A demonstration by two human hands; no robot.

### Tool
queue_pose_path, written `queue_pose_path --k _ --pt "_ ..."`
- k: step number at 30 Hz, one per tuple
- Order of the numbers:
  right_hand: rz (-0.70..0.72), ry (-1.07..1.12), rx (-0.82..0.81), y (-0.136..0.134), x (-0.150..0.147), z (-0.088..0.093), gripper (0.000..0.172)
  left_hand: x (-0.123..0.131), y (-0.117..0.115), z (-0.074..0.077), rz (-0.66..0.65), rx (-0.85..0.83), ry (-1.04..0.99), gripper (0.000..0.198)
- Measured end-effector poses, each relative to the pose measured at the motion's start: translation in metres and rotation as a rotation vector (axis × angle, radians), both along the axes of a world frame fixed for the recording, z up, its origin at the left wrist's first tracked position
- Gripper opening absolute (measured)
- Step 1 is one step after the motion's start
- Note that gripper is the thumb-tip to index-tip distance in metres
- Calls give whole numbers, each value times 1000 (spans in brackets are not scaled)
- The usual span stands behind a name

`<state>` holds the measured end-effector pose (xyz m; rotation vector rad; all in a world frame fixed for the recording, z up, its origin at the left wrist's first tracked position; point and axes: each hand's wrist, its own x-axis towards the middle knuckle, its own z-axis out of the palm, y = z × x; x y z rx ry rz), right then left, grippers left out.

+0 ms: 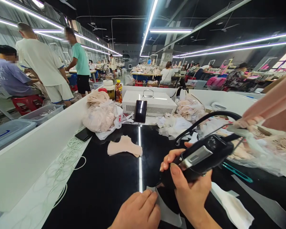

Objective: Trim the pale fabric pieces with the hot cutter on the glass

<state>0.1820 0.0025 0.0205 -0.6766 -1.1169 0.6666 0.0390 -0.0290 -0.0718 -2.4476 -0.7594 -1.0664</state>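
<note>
My right hand [190,190] is wrapped round a black corded hand tool [197,159] with a metal plate on its side. The tool is tilted, its narrow tip pointing down and left to the table near my left fingertips. With fingers pressed together, my left hand [139,210] holds the edge of a thin translucent white sheet piece [168,211] on the black tabletop [97,190]. Part of that piece is hidden under both hands. Farther forward lies a small stack of cut beige fabric pieces [125,146]. White padded strips [234,203] lie right of my right hand.
A white vented metal box [149,101] stands at the back, a phone [140,111] propped against it. Bagged fabric [100,114] sits left of it; more scraps [176,124] lie right. Pink fabric [271,101] hangs near the tool's cord. Teal scissors-like handles [238,171] lie right. People work beyond.
</note>
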Motion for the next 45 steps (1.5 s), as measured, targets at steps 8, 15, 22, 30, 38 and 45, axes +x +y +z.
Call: queue_pose_path --k 8,15,22,30,38,45 --pt "5 -6 -3 2 -1 1 45 1 1 5 -4 -3 -26 63" --pt "-34 7 -13 2 -3 3 41 1 -1 9 -13 6 -23 64" --pt "23 46 -3 4 -5 3 40 2 3 9 -8 31 -40 65" --pt "73 75 -35 2 -9 1 38 4 1 4 6 27 -55 53" --pt "91 30 -39 2 -5 -2 40 3 2 3 12 30 -43 45" --pt "84 31 -52 1 -5 -3 37 4 2 4 19 54 -69 50"
